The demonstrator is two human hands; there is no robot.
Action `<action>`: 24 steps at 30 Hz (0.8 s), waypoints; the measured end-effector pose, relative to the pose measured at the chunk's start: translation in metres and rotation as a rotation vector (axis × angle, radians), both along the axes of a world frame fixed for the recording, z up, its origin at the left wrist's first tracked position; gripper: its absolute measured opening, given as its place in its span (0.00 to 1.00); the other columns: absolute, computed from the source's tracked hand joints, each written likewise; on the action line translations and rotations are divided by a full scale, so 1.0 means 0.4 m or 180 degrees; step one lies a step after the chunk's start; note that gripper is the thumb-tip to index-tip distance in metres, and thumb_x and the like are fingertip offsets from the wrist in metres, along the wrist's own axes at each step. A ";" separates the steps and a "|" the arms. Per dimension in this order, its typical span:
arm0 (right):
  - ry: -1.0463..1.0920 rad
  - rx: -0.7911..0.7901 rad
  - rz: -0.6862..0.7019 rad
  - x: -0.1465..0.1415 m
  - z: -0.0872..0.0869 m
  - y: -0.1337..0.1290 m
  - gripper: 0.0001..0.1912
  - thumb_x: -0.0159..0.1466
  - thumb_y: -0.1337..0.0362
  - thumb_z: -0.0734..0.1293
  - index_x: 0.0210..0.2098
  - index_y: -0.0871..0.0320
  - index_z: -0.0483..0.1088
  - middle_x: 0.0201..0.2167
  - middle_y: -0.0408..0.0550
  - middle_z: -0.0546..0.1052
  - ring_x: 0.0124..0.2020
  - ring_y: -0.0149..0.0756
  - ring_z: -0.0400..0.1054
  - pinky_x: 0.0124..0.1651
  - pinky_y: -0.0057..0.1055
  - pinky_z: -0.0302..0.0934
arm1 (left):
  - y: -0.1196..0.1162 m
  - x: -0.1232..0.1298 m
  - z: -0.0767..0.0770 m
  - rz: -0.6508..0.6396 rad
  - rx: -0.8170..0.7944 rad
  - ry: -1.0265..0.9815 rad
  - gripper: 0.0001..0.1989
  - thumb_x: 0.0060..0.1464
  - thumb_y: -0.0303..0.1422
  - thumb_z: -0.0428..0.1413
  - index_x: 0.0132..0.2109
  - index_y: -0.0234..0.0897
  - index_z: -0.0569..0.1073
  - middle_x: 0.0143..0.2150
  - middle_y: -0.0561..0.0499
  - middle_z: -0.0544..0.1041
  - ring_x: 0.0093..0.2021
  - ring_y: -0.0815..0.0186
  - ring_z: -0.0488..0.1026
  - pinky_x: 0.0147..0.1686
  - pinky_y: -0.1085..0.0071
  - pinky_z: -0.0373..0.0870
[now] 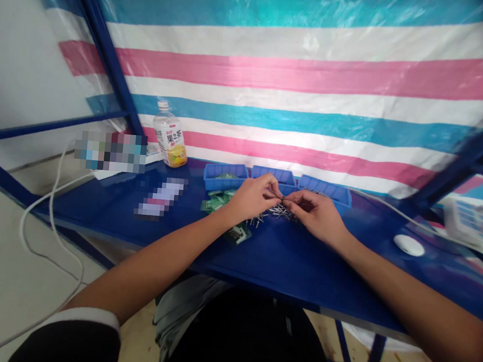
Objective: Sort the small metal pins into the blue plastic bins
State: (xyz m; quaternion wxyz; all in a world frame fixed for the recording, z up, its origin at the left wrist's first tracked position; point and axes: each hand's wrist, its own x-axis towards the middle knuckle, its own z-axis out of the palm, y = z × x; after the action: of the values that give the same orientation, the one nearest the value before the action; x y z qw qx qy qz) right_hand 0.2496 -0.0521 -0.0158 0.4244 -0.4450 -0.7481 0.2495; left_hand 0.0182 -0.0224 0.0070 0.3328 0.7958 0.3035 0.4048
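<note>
My left hand (252, 197) and my right hand (321, 215) meet fingertip to fingertip above the table, both closed in a pinch. Something small and dark sits where the fingertips come together, too small to name. Just below them lies a loose heap of thin silver metal pins (280, 210), partly covered by my fingers. Beside my left hand are several small green plastic packets (218, 201). A clear packet with silver pieces (239, 234) lies under my left wrist.
Three blue bins, the left (208, 182), the middle (273, 173) and the right (343, 198), line the back of the blue table (276, 263). A drink bottle (171, 138) stands back left. A white rounded object (408, 245) lies right. White cables (53, 209) hang at left.
</note>
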 end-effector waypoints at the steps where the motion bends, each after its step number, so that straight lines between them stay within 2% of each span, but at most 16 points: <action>1: -0.0102 0.0013 -0.0023 0.002 -0.001 0.002 0.15 0.70 0.49 0.71 0.44 0.53 0.81 0.35 0.49 0.84 0.32 0.40 0.75 0.33 0.37 0.68 | -0.001 0.000 0.003 -0.0011 0.0041 0.0001 0.09 0.58 0.30 0.63 0.43 0.41 0.70 0.44 0.48 0.85 0.46 0.61 0.86 0.47 0.65 0.83; 7: -0.0441 0.0009 0.0086 0.006 -0.004 0.005 0.15 0.71 0.49 0.69 0.46 0.52 0.82 0.36 0.47 0.84 0.33 0.41 0.76 0.34 0.36 0.68 | -0.017 0.004 0.018 -0.0067 0.0152 0.0007 0.09 0.60 0.30 0.61 0.47 0.40 0.71 0.46 0.46 0.85 0.47 0.61 0.84 0.54 0.61 0.82; 12: -0.0415 -0.0165 0.0269 0.009 0.000 0.008 0.16 0.71 0.47 0.68 0.44 0.52 0.80 0.35 0.46 0.83 0.33 0.40 0.75 0.35 0.36 0.68 | -0.012 0.002 0.016 0.0020 0.0259 0.0157 0.18 0.62 0.30 0.60 0.58 0.41 0.71 0.54 0.44 0.83 0.48 0.61 0.84 0.50 0.63 0.82; 18: 0.0238 -0.0531 0.0019 0.008 0.011 0.051 0.22 0.69 0.41 0.69 0.41 0.54 0.77 0.33 0.48 0.82 0.27 0.34 0.70 0.29 0.33 0.65 | 0.008 -0.002 0.008 0.0490 0.0551 0.0271 0.15 0.66 0.30 0.58 0.58 0.40 0.72 0.50 0.44 0.84 0.46 0.61 0.82 0.46 0.63 0.80; 21: 0.0479 -0.0796 -0.0278 -0.001 0.019 0.081 0.27 0.68 0.37 0.68 0.38 0.56 0.76 0.28 0.48 0.81 0.21 0.32 0.67 0.23 0.31 0.60 | 0.007 0.000 0.006 0.0505 0.0518 0.0279 0.15 0.66 0.30 0.58 0.58 0.40 0.72 0.49 0.44 0.84 0.45 0.61 0.82 0.45 0.63 0.79; 24: 0.0520 -0.0697 -0.0485 -0.001 0.021 0.094 0.28 0.69 0.36 0.66 0.36 0.56 0.75 0.26 0.48 0.81 0.19 0.32 0.66 0.20 0.31 0.57 | 0.007 0.000 0.004 0.0483 0.0518 0.0301 0.16 0.65 0.29 0.57 0.58 0.40 0.72 0.49 0.44 0.85 0.45 0.60 0.82 0.45 0.62 0.79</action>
State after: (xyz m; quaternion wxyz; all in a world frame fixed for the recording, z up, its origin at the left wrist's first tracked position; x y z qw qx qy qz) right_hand 0.2492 -0.0145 -0.0072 0.4505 -0.5223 -0.6435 0.3320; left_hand 0.0181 -0.0196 0.0087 0.2209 0.8131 0.3443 0.4141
